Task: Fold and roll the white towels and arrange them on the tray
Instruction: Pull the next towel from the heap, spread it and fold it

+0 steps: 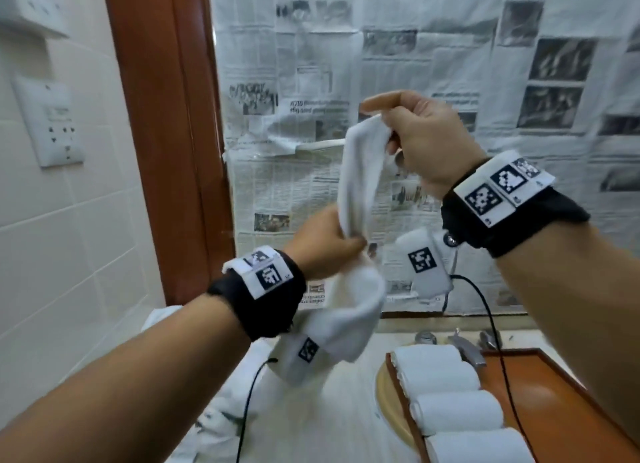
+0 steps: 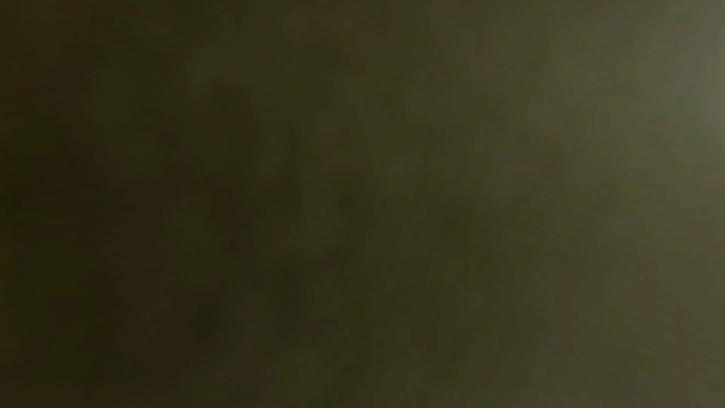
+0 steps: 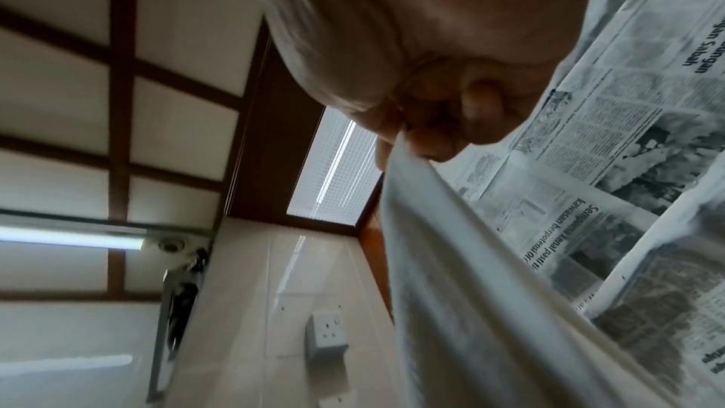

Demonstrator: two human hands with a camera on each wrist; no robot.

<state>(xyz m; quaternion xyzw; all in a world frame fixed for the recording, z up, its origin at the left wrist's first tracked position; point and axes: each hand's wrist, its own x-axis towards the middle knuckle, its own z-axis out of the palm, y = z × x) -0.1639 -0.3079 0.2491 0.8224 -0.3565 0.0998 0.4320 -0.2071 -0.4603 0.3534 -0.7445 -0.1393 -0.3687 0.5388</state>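
Note:
A white towel (image 1: 360, 172) hangs in the air in front of the newspaper-covered wall. My right hand (image 1: 426, 144) pinches its top corner up high; the right wrist view shows the fingers (image 3: 431, 141) curled on the towel (image 3: 470, 290) edge. My left hand (image 1: 325, 244) grips the towel lower down, and the rest droops below it. Three rolled white towels (image 1: 440, 365) lie in a row along the left side of the brown tray (image 1: 554, 400) at the lower right. The left wrist view is dark and shows nothing.
More loose white cloth (image 1: 214, 424) lies on the counter at the bottom left. A round beige basin rim (image 1: 388, 403) shows beside the tray, with a metal tap (image 1: 467, 352) behind. A wooden door frame (image 1: 166, 116) and wall sockets (image 1: 55, 127) stand left.

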